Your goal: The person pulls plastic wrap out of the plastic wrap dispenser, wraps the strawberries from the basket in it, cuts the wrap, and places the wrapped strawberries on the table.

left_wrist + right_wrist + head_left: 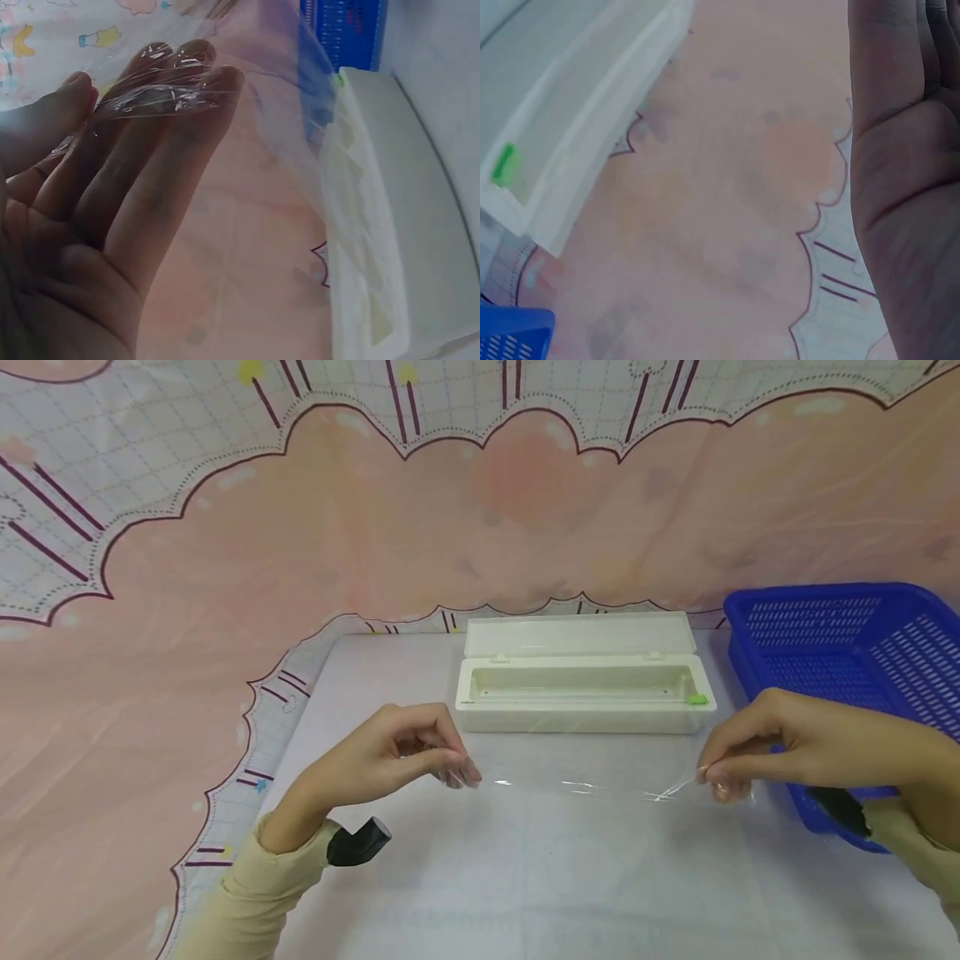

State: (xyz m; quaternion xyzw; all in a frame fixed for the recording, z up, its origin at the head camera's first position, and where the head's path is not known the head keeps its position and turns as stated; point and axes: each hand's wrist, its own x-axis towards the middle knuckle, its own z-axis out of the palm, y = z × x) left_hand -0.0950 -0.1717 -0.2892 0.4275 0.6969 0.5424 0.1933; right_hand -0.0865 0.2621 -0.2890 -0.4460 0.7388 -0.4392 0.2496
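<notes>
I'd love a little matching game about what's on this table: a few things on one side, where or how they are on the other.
Things:
1. clear film
2. white dispenser box
3. blue basket
4. green tab

States:
A. lid open, behind the film
B. at the table's right edge
C. stretched between both hands
D. on the box's right end

Pairs: 1-C, 2-A, 3-B, 4-D

Film sheet stretched between left hand and right hand. Dispenser box just beyond both hands, lid open. Basket behind right hand, right of box.
</notes>
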